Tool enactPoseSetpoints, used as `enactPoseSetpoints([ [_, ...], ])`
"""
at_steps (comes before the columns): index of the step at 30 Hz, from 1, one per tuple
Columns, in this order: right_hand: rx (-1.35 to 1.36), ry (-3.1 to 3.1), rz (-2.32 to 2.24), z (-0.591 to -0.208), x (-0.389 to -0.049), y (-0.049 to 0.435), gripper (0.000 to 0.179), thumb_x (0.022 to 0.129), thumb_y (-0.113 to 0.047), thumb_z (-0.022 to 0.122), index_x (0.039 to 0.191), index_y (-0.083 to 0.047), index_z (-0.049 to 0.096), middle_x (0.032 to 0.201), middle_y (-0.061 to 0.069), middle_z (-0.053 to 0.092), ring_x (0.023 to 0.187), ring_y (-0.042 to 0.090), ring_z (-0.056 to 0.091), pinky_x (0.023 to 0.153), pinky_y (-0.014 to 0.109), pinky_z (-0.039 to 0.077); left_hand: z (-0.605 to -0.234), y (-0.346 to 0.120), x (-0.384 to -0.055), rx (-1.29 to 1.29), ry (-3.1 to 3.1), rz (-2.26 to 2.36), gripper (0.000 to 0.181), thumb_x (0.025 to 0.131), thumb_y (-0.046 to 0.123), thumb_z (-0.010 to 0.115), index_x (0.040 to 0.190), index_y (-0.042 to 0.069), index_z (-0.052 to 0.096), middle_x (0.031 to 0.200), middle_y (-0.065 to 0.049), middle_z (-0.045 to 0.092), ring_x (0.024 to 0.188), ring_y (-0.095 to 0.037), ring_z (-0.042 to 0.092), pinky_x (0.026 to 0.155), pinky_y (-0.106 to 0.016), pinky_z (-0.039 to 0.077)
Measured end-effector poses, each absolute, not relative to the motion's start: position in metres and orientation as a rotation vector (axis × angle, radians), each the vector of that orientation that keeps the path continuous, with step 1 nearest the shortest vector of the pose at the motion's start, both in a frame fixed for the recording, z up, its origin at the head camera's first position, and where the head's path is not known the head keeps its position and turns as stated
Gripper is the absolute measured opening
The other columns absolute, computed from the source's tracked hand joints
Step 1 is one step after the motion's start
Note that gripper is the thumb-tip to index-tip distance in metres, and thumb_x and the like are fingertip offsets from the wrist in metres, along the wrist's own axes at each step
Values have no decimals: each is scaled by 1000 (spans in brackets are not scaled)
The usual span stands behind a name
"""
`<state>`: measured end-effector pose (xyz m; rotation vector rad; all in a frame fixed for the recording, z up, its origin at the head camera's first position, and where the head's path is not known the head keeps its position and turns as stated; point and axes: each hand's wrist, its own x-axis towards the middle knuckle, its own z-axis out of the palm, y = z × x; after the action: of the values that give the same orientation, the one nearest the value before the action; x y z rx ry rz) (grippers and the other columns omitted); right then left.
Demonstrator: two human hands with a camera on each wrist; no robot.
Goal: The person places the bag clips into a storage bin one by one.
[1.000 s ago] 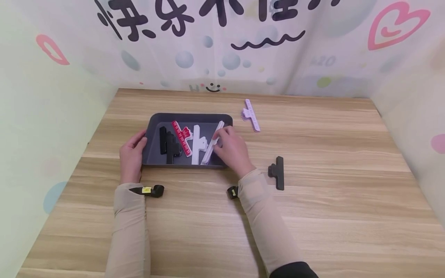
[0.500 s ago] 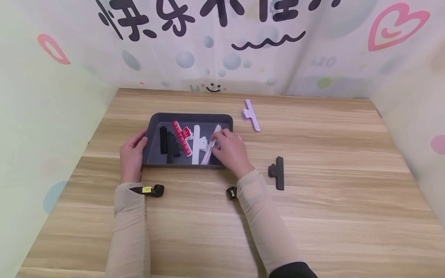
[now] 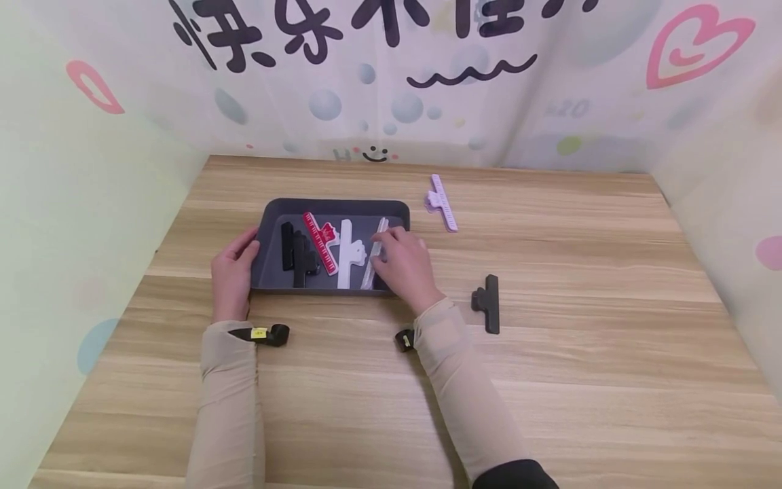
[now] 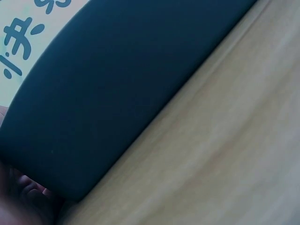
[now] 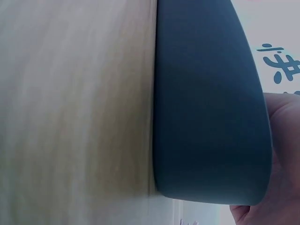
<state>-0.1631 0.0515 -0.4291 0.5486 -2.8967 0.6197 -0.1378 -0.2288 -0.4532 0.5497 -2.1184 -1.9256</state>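
Note:
A dark grey tray point(image 3: 330, 206) stands on the wooden table, with my left hand point(image 3: 232, 278) gripping its left end, thumb at the rim. Over the tray's right end, my right hand point(image 3: 408, 265) pinches a slim white clip point(image 3: 374, 261) that lies nearly lengthwise, partly covered by the fingers. Left of it in the tray are a white clip point(image 3: 345, 255), a red and white clip point(image 3: 320, 243) with a ruler-like pattern, and two black clips point(image 3: 299, 261) side by side. Both wrist views show mostly the tray's outer wall point(image 4: 117, 84) and the table.
On the table right of the tray lie a purple clip point(image 3: 442, 202) toward the back and a black clip point(image 3: 491, 304) beside the right forearm. A printed curtain point(image 3: 391, 102) hangs behind the table's far edge.
The slim white clip in my right hand has turned to lie straighter, its near end shifting right, away from the other white clip. My left hand and the tray have stayed put.

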Motion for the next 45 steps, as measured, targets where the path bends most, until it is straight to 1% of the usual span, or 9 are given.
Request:
enactPoseSetpoints([
  [7, 561, -2896, 580, -431, -163, 52, 28, 80, -26, 63, 106, -16, 64, 106, 3, 57, 98, 21, 50, 79, 34, 36, -454, -229, -138, 545, -2127, -1928, 37, 89, 28, 55, 124, 18, 55, 128, 3, 49, 119, -7, 39, 102, -26, 27],
  [15, 554, -2935, 760, -430, -167, 57, 27, 81, -26, 63, 107, -17, 62, 113, 4, 54, 104, 21, 49, 88, 36, 36, -454, -227, -137, 540, -2123, -1908, 35, 88, 25, 56, 122, 17, 57, 126, 2, 51, 116, -7, 41, 100, -25, 29],
  [19, 532, -2907, 966, -426, -169, 65, 27, 83, -23, 62, 109, -16, 61, 115, 5, 52, 100, 20, 51, 86, 35, 41, -454, -227, -137, 536, -2124, -1915, 35, 88, 25, 56, 122, 16, 57, 127, 2, 51, 116, -7, 41, 100, -25, 29],
  [24, 553, -2880, 1152, -419, -170, 78, 29, 86, -22, 59, 113, -14, 58, 110, 3, 54, 95, 15, 53, 81, 31, 44, -454, -228, -139, 528, -2128, -1919, 35, 88, 26, 56, 122, 17, 57, 127, 2, 51, 117, -7, 41, 100, -26, 29],
  [28, 532, -2888, 1242, -415, -173, 88, 31, 87, -23, 58, 117, -14, 56, 109, 0, 56, 96, 11, 53, 82, 28, 44, -454, -228, -139, 535, -2127, -1916, 35, 88, 27, 56, 122, 17, 57, 127, 2, 51, 116, -7, 41, 100, -26, 29],
  [34, 457, -2939, 1295, -411, -177, 108, 29, 88, -29, 55, 114, -16, 58, 100, -3, 58, 90, 13, 54, 78, 31, 45, -454, -229, -139, 549, -2128, -1918, 35, 88, 27, 56, 122, 18, 57, 127, 3, 51, 116, -7, 41, 100, -26, 29],
  [38, 390, -2983, 1307, -410, -178, 122, 31, 87, -35, 55, 112, -18, 59, 98, -3, 59, 88, 13, 54, 77, 32, 44, -450, -228, -138, 555, -2127, -1927, 35, 88, 26, 56, 122, 17, 57, 127, 2, 50, 117, -8, 41, 100, -27, 29],
  [42, 365, -3047, 1316, -409, -178, 136, 34, 87, -38, 55, 112, -15, 58, 96, 1, 61, 84, 16, 56, 74, 34, 45, -443, -224, -135, 553, -2135, -1926, 35, 89, 25, 55, 123, 16, 56, 128, 1, 50, 117, -9, 41, 100, -27, 29],
  [45, 334, -3116, 1309, -408, -177, 146, 34, 87, -38, 54, 111, -14, 58, 89, 6, 62, 77, 20, 57, 67, 34, 44, -438, -221, -132, 554, -2134, -1934, 36, 89, 24, 55, 124, 15, 55, 128, 1, 50, 118, -9, 41, 101, -27, 29],
])
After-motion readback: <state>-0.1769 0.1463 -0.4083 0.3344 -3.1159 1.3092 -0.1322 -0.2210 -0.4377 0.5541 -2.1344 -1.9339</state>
